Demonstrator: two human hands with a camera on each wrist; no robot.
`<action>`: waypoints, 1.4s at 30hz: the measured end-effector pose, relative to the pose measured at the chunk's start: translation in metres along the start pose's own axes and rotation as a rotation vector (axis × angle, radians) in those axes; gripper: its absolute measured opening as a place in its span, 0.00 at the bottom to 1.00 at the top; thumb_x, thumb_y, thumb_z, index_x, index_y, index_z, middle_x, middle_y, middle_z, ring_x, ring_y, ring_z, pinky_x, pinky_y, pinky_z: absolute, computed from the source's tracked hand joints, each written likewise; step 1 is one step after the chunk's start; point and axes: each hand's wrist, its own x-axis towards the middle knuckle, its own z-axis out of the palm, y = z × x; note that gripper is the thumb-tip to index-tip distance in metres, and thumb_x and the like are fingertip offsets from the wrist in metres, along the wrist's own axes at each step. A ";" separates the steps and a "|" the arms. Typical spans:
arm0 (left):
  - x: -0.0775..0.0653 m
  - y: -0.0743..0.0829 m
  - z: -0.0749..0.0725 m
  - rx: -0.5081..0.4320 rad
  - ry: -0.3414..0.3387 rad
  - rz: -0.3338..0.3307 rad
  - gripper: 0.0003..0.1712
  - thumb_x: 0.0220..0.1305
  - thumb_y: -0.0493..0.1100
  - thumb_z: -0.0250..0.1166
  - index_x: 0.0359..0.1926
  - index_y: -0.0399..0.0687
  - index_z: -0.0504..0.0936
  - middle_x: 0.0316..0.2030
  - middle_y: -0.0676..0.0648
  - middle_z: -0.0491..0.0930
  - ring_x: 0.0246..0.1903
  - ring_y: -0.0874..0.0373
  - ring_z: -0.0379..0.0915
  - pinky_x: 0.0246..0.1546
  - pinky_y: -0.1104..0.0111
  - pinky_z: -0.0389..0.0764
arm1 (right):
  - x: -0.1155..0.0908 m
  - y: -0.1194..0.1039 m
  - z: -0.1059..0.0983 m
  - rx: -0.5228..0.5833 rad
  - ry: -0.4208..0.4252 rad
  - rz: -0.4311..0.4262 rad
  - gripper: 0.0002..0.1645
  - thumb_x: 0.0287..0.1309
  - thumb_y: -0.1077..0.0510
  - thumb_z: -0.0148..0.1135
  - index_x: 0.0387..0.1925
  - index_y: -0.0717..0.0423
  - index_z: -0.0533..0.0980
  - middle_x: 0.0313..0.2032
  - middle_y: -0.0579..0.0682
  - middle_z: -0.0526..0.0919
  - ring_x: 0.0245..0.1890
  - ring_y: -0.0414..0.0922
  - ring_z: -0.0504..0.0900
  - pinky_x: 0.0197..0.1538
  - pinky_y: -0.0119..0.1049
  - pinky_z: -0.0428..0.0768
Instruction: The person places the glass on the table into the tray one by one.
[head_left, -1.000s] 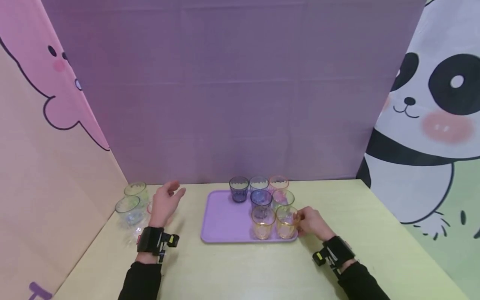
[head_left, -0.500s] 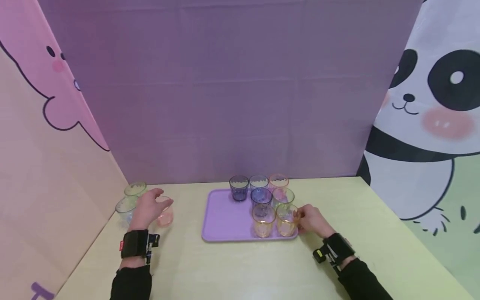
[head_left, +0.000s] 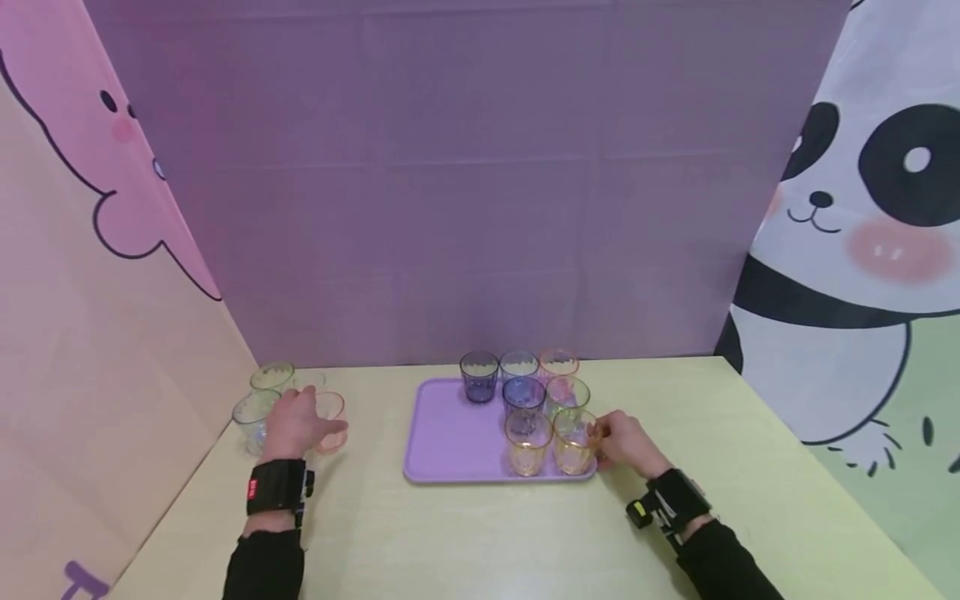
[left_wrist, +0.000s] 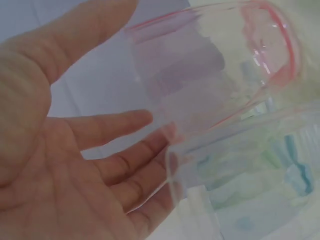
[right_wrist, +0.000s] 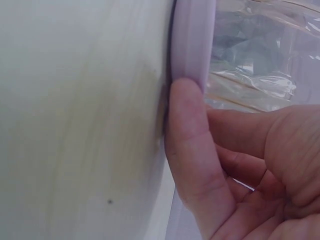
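Observation:
In the head view my left hand (head_left: 291, 425) is among the glasses at the left, thumb spread from the fingers. A pink-rimmed glass (head_left: 331, 417) stands just right of it, a clear bluish glass (head_left: 251, 412) just left. The left wrist view shows the thumb near the pink-rimmed glass (left_wrist: 195, 65) and fingertips reaching behind the clear glass (left_wrist: 250, 195). My right hand (head_left: 626, 442) pinches the rim of the lilac tray (head_left: 450, 442) at its near right corner, close beside an amber glass (head_left: 573, 450). A fingertip presses the tray's rim (right_wrist: 192, 45) in the right wrist view.
A second amber glass (head_left: 527, 454), a blue glass (head_left: 522, 397), a green-rimmed glass (head_left: 567, 398) and a dark grey glass (head_left: 478, 383) stand on the tray, with more behind. Another green-rimmed glass (head_left: 272, 377) stands at the table's back left. A purple backdrop (head_left: 480, 208) rises behind.
My left hand has moved left and down, away from the tray's side, to the pink-rimmed glass among the left glasses. The right hand keeps its place at the tray corner.

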 end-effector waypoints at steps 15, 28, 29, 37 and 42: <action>0.003 -0.001 0.011 -0.005 0.035 -0.042 0.45 0.43 0.54 0.71 0.54 0.26 0.66 0.49 0.24 0.66 0.51 0.30 0.59 0.48 0.36 0.54 | -0.001 -0.002 -0.001 -0.012 0.002 0.007 0.13 0.37 0.80 0.51 0.24 0.64 0.74 0.26 0.55 0.77 0.18 0.45 0.78 0.22 0.36 0.80; 0.011 0.009 0.022 -0.062 0.198 -0.032 0.46 0.37 0.54 0.72 0.50 0.26 0.66 0.45 0.25 0.65 0.45 0.30 0.63 0.43 0.39 0.63 | -0.002 -0.004 -0.002 -0.019 -0.006 0.008 0.10 0.40 0.78 0.54 0.24 0.64 0.75 0.26 0.54 0.77 0.19 0.45 0.78 0.23 0.36 0.80; 0.011 0.012 0.023 -0.082 0.211 -0.034 0.45 0.37 0.54 0.72 0.50 0.27 0.66 0.46 0.25 0.64 0.44 0.30 0.64 0.42 0.40 0.65 | -0.002 -0.004 -0.001 -0.016 -0.007 0.008 0.10 0.41 0.78 0.54 0.24 0.64 0.74 0.26 0.55 0.77 0.19 0.45 0.78 0.23 0.36 0.80; 0.014 0.036 0.032 -0.375 0.233 -0.045 0.47 0.38 0.44 0.71 0.57 0.29 0.57 0.51 0.29 0.55 0.43 0.39 0.67 0.41 0.53 0.73 | -0.002 -0.004 0.000 -0.011 -0.003 0.009 0.11 0.39 0.79 0.53 0.23 0.64 0.74 0.26 0.55 0.77 0.19 0.45 0.79 0.23 0.36 0.80; 0.015 0.051 0.038 -0.499 0.257 -0.037 0.47 0.37 0.45 0.73 0.56 0.30 0.59 0.48 0.33 0.62 0.48 0.42 0.66 0.44 0.56 0.72 | -0.002 -0.004 0.000 -0.011 0.001 0.001 0.12 0.38 0.79 0.52 0.23 0.64 0.74 0.26 0.54 0.77 0.18 0.45 0.78 0.22 0.36 0.80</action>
